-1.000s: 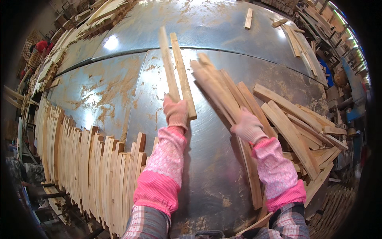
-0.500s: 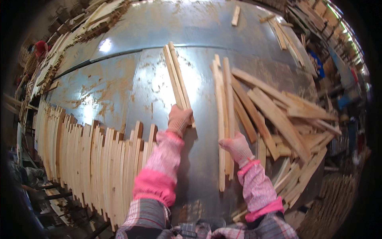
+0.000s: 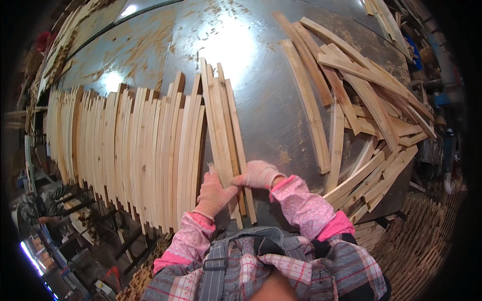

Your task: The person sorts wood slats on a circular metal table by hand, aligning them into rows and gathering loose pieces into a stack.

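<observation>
A small bundle of long wooden strips stands lengthwise before me on the metal table, fanned apart at its far end. My left hand, in a knitted glove, closes on the bundle's left side near its close end. From the right, my right hand grips the same strips, its thumb near the left one. Some fingertips are hidden behind the wood. Left of the bundle lies a long row of similar strips, set side by side with uneven ends.
A jumbled heap of wooden strips covers the table's right side, some lying crosswise. Sawdust and shavings dot the metal tabletop. More stacked wood stands beyond the right edge. Dark metal bars jut out below the row.
My hands, each holding strips apart before, have come together, joining them into one bundle. The bundle is now close beside the row. The view has shifted nearer to my body.
</observation>
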Motion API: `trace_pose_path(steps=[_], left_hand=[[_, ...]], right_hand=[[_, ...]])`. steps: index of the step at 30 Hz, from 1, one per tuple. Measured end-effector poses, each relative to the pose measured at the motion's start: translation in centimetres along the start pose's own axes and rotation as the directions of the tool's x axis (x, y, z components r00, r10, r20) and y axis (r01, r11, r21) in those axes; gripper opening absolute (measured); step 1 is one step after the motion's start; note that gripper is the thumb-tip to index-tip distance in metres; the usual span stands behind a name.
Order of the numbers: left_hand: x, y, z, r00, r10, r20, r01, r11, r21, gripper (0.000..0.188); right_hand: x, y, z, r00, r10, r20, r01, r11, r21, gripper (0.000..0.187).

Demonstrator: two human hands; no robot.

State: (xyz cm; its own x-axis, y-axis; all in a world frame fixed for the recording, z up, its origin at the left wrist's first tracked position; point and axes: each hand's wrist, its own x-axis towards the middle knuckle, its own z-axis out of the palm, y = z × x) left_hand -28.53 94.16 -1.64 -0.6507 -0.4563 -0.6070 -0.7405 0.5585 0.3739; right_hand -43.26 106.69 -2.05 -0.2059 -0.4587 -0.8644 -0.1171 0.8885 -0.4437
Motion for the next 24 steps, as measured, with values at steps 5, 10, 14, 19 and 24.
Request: trace_pose_path(steps=[5,10,14,19,24], left_hand=[[0.3,-1.3,0.9,0.990,0.109,-0.089,-0.120,0.986,-0.120,0.098],[-0.9,-4.5,-1.9,0.986,0.126,0.112,-0.111,0.986,-0.128,0.050],[-5.7,-5.5,-9.2,0.905,-0.002,0.426,0.014,1.000,-0.026,0.037],[-5.4,-10.0,-13.3,0.927,0.056,-0.370,-0.167,0.946,-0.276,0.040],[-5.8,-8.9,-14.1,0.876,-0.001,-0.482,-0.280,0.813,-0.511,0.041]], right_hand=[[0.2,0.4,-0.5,0.946,0.017,-0.323,0.025,0.992,0.124,0.066],[-0.1,-3.1,0.7,0.969,-0.039,-0.242,0.048,0.998,0.032,0.042],[0.5,-3.9,5.1,0.997,-0.017,0.077,0.014,0.999,0.044,0.045],[1.4,-3.3,7.3,0.995,0.017,0.102,-0.020,0.999,0.031,0.051],[-1.4,4.2,-0.7,0.756,-0.029,-0.654,0.103,0.992,0.075,0.043]])
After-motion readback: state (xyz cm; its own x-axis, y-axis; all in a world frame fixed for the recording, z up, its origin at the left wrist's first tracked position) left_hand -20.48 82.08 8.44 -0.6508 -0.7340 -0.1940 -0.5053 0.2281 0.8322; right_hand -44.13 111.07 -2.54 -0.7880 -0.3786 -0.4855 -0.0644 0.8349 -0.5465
